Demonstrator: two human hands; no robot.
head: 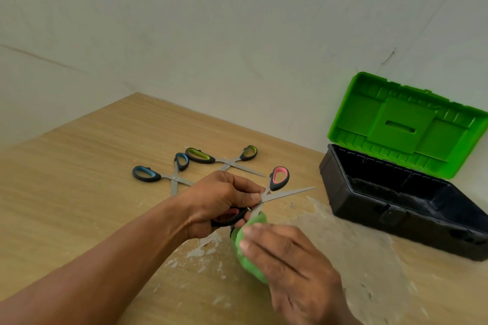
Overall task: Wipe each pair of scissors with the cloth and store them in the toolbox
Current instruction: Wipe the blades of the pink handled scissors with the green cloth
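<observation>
On the wooden table point(79, 192), toward its far edge, the blue scissors point(173, 177) lay open with their blades apart. Just beside them, nearer the far edge, lay the green scissors point(229, 162), also open. In front of both, the left hand point(219, 200) was closed around one handle of the pink scissors point(279, 179) and held them above the table with the blades spread, one blade pointing right. The other blade ran down into the green cloth point(247, 258), which the right hand point(290, 261) held bunched under its fingers; its thumb was hidden. White scuffed patches marked the table there. At the right edge, against the wall point(237, 21), stood the black toolbox point(396, 216), its green lid point(406, 124) raised.
</observation>
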